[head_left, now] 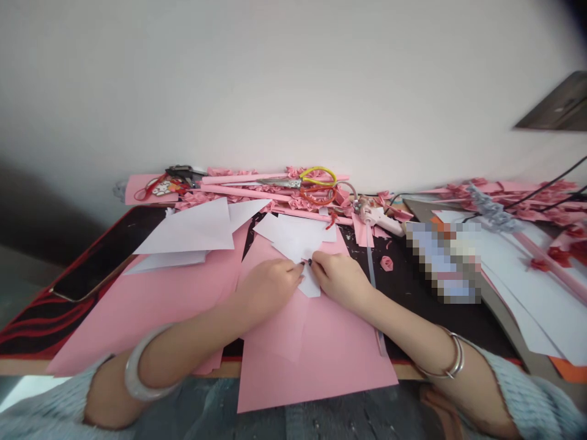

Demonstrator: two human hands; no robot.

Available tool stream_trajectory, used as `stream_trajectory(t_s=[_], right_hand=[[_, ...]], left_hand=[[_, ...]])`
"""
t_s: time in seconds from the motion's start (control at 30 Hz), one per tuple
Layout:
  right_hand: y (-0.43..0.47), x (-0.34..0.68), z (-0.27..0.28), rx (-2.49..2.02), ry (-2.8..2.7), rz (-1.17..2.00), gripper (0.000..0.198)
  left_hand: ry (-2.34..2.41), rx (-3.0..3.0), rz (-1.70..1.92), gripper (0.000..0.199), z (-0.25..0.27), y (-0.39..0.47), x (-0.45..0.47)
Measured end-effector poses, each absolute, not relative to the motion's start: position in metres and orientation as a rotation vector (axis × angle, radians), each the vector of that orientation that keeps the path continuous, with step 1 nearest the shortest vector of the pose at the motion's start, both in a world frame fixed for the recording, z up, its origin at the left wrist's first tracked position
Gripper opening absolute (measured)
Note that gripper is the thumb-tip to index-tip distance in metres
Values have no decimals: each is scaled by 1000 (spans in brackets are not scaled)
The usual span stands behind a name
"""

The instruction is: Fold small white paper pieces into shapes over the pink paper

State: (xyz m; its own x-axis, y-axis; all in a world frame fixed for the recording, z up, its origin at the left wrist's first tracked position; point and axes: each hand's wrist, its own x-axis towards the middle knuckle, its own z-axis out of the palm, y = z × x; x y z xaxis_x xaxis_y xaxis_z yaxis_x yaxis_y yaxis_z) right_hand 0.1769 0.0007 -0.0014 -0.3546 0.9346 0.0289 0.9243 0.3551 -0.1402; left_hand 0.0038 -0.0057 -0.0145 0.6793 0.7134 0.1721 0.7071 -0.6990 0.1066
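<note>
In the middle of the table my left hand and my right hand meet, fingertips pinched together on a small folded piece of white paper. Its lower end shows between the hands; the fingers hide the folds. Beneath them lie pink sheets, the front one reaching past the table edge. White sheets lie just behind my fingers. Right of my right hand are a small rolled pink paper rose and a long translucent glue stick.
Scissors rest on pink paper flower stems along the wall. A glue gun lies behind my right hand. More white sheets and a phone are at the left. Paper stacks and cables occupy the right.
</note>
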Motion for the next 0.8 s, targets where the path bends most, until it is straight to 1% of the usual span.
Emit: stream_trajectory(t_s=[0.13, 0.33, 0.8], right_hand=[[3, 175, -5, -1759, -2534, 27, 28], [5, 171, -7, -1785, -2569, -65, 28], [-2, 166, -1, -1819, -2578, -33, 28]], left_hand=[[1254, 2829, 225, 29, -18, -9, 8], [1282, 2834, 162, 26, -16, -9, 12], [1292, 2855, 162, 26, -14, -9, 15]])
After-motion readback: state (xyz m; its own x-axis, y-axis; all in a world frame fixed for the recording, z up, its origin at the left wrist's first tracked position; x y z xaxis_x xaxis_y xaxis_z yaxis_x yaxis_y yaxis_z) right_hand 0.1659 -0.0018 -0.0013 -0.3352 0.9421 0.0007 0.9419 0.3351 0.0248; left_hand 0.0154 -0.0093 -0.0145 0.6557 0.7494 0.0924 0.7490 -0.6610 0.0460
